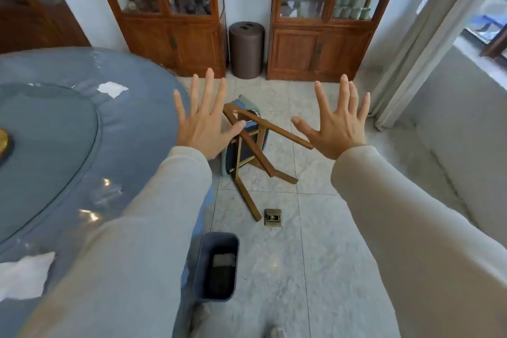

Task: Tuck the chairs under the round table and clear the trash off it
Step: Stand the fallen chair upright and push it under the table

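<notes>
**Chair down, table uncleared**

Beside the round table [115,129], on the tiled floor: one chair [248,145] tipped over, legs pointing near and right, blue seat turned toward the table edge. Not upright, not tucked under.

Above it, held out at mid-height: left hand [204,123] and right hand [338,123], both spread flat, fingers released and splayed, gripping nothing. Neither touching the chair; left thumb only overlaps a leg in the view.

On the table, at left: a white scrap of paper [112,88] toward the far side, a larger white scrap [26,274] at the near edge. Both uncollected.

On the floor, near and centre: a small grey bin [218,266], just beside the table, something dark lying at its bottom.

Judged from all this: barely started, nothing finished. Left to do: right the chair, slide it under, gather both scraps, drop them in the bin. Other chairs: none in view.
</notes>
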### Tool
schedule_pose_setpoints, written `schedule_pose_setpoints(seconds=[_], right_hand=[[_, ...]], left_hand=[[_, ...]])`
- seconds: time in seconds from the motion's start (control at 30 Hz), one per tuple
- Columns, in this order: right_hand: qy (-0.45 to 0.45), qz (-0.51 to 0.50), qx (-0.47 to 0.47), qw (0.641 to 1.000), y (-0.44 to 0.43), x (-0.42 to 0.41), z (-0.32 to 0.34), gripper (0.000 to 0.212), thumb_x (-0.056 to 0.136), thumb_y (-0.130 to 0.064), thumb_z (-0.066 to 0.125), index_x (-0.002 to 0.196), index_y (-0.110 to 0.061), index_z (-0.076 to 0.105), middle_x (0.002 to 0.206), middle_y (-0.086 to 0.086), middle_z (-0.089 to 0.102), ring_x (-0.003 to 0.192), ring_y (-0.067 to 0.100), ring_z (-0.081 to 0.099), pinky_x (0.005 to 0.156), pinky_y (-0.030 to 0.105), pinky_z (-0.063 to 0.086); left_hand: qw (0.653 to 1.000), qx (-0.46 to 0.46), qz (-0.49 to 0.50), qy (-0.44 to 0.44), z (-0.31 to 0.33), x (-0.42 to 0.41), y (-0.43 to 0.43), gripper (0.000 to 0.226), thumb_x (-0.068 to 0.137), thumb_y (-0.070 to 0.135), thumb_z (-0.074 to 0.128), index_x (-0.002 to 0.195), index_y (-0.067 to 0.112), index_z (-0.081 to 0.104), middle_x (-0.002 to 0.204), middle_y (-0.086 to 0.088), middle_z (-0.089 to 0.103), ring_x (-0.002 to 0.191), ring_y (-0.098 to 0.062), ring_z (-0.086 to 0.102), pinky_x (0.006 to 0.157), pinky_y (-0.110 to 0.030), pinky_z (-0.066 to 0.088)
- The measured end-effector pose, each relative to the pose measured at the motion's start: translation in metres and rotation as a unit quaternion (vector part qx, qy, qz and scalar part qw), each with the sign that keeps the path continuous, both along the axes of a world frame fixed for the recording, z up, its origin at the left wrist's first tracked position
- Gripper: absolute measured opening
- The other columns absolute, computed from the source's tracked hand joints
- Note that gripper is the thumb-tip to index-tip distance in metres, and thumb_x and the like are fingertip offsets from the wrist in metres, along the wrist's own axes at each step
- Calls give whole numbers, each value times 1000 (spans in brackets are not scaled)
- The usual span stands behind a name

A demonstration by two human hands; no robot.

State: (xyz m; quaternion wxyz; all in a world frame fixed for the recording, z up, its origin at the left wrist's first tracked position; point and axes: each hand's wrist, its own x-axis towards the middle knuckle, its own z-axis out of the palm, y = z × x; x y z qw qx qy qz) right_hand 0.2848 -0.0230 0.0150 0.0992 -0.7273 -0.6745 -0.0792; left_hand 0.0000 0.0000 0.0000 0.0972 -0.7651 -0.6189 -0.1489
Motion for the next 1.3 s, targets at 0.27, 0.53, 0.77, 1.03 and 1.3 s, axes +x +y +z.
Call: schedule_pose_setpoints(seconds=[0.27, 0.53, 0.77, 1.03, 1.3], right_hand=[[35, -30, -40, 998, 9, 66, -39, 95, 79, -91, 4, 157, -35, 5, 165, 14, -4, 151, 36, -6, 118, 62, -8], [31, -12, -90, 995, 59, 124, -81, 96, 79, -91, 3, 157, -35, 3, 165, 17, 0, 151, 36, -4, 118, 63, -6], [41, -8, -135, 990, 158, 177, -101, 97, 77, -92, 2, 156, -36, -4, 165, 15, -4, 151, 34, -8, 117, 62, -9], [53, -12, -173, 983, 271, 220, -90, 93, 80, -90, 8, 157, -37, 1, 165, 14, -2, 152, 33, -6, 118, 60, -9], [50, 16, -188, 981, 384, 259, -100, 97, 77, -92, 4, 156, -37, -1, 165, 13, -5, 151, 34, -8, 118, 60, -10]], left_hand=[[999, -33, 9, 17, -42, 62, 7, 93, 95, 75, 30, 162, 20, -3, 170, -8, -12, 156, -34, -8, 120, -68, 4], [995, -90, 17, 25, -87, 128, 54, 96, 93, 75, 31, 162, 18, -5, 169, -9, -13, 156, -35, -9, 118, -70, 7], [986, -147, 72, -14, -122, 163, 142, 99, 93, 73, 37, 161, 20, -10, 169, -7, -15, 156, -33, -10, 120, -68, 2], [973, -195, 121, -31, -126, 203, 236, 99, 94, 70, 41, 161, 19, -10, 169, -8, -18, 155, -34, -14, 120, -68, 3], [963, -200, 180, -8, -128, 243, 323, 98, 93, 72, 40, 161, 17, -3, 170, -10, -11, 155, -35, -11, 120, -68, 5]])
